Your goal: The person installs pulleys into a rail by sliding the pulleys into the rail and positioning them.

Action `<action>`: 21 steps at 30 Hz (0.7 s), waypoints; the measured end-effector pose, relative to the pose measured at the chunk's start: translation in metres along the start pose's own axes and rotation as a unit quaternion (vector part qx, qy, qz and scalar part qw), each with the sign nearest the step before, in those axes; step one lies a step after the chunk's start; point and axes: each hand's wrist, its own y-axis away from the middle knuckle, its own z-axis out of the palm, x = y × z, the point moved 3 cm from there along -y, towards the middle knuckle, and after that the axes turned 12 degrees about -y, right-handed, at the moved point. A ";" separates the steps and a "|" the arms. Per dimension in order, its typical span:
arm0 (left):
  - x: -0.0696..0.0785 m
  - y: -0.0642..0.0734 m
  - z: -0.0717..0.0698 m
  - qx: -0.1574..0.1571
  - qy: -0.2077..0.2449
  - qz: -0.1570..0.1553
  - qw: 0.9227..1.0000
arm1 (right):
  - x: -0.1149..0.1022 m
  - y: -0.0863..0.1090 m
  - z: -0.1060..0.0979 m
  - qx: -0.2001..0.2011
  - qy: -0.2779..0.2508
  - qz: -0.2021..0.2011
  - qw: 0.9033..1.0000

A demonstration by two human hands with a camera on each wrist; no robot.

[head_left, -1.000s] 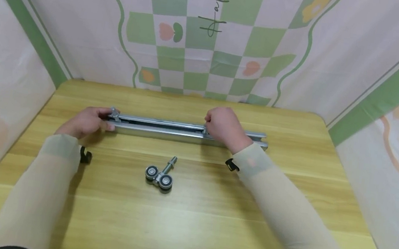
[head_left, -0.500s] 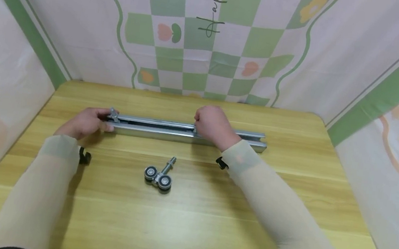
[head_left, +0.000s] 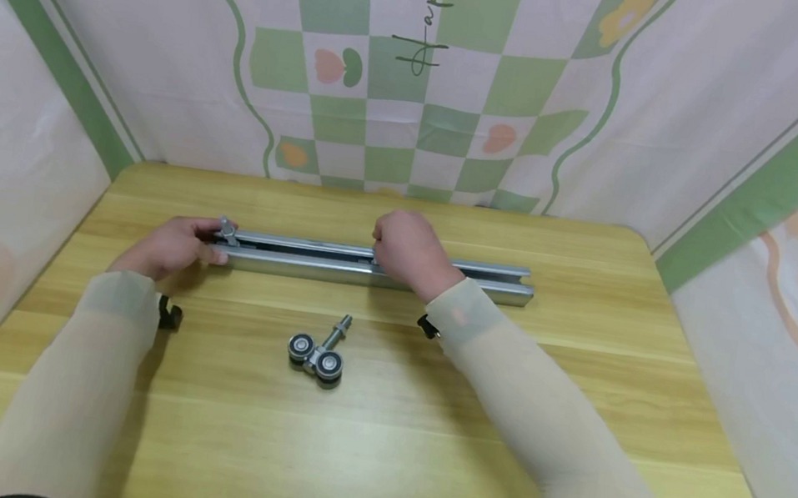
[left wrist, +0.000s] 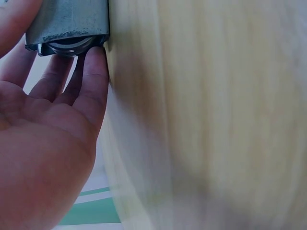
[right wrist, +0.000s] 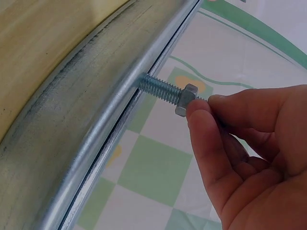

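Note:
A steel channel rail (head_left: 291, 267) lies across the table, its slot facing up. My left hand (head_left: 170, 247) grips its left end, thumb in front and fingers at the back. There a hanger bolt (head_left: 227, 229) stands out of the slot, and the left wrist view shows a roller wheel (left wrist: 72, 47) inside the rail's end, by the fingertips. My right hand (head_left: 410, 249) pinches the tip of a second roller hanger's threaded bolt (right wrist: 160, 89), just beyond its hex nut (right wrist: 187, 99). That bolt sticks out of the slot; its rollers are hidden in the rail.
A loose roller hanger (head_left: 318, 356) with a threaded bolt lies on the wooden table (head_left: 356, 462) in front of the rail. Patterned cloth (head_left: 466, 81) hangs behind the table and at both sides.
My right hand has moved left along the rail, taking the second hanger's bolt toward the left end. The left hand, the rail and the loose roller hanger stay in place.

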 end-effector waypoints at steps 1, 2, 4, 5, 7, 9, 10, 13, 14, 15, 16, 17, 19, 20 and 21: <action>0.000 0.000 0.000 -0.001 -0.001 0.000 1.000 | 0.000 0.000 0.000 -0.001 -0.001 0.001 1.000; 0.001 0.000 0.000 -0.001 -0.005 0.000 1.000 | 0.000 0.000 0.001 0.000 -0.003 0.002 1.000; 0.001 0.001 0.000 -0.001 -0.009 0.000 1.000 | 0.001 0.000 0.001 0.001 -0.009 0.003 1.000; 0.002 0.001 0.000 -0.001 -0.011 0.000 1.000 | 0.001 0.000 0.001 0.002 -0.012 0.004 1.000; 0.002 0.001 0.000 -0.001 -0.012 0.000 1.000 | 0.002 0.000 0.001 0.005 -0.014 0.004 1.000; 0.002 0.001 0.000 0.001 -0.011 0.002 1.000 | 0.002 0.001 0.001 0.008 -0.014 0.005 1.000; 0.003 0.001 0.000 0.002 -0.011 0.003 1.000 | 0.002 0.001 0.001 0.009 -0.013 0.005 1.000; 0.003 0.000 -0.001 0.002 -0.009 0.008 1.000 | 0.001 0.002 0.002 0.009 -0.006 0.002 1.000; 0.003 0.000 -0.001 0.001 -0.008 0.008 1.000 | 0.001 0.002 0.002 0.007 -0.004 0.002 1.000; 0.003 0.000 -0.001 0.001 -0.008 0.007 1.000 | 0.001 0.002 0.002 0.005 0.000 0.000 1.000; 0.003 0.001 -0.001 0.001 -0.008 0.006 1.000 | 0.001 0.002 0.002 0.001 0.001 0.000 1.000; 0.003 0.001 0.000 -0.001 -0.007 0.005 1.000 | 0.001 0.003 0.001 -0.004 0.001 0.001 1.000; 0.004 0.001 0.000 -0.002 -0.006 0.004 1.000 | 0.001 0.005 -0.001 -0.008 0.003 0.003 1.000; 0.004 0.001 0.000 -0.002 -0.005 0.002 1.000 | 0.001 0.007 -0.002 -0.008 0.000 0.007 1.000; 0.004 0.000 0.000 -0.002 -0.003 0.003 1.000 | 0.001 0.009 -0.004 -0.007 -0.002 0.011 1.000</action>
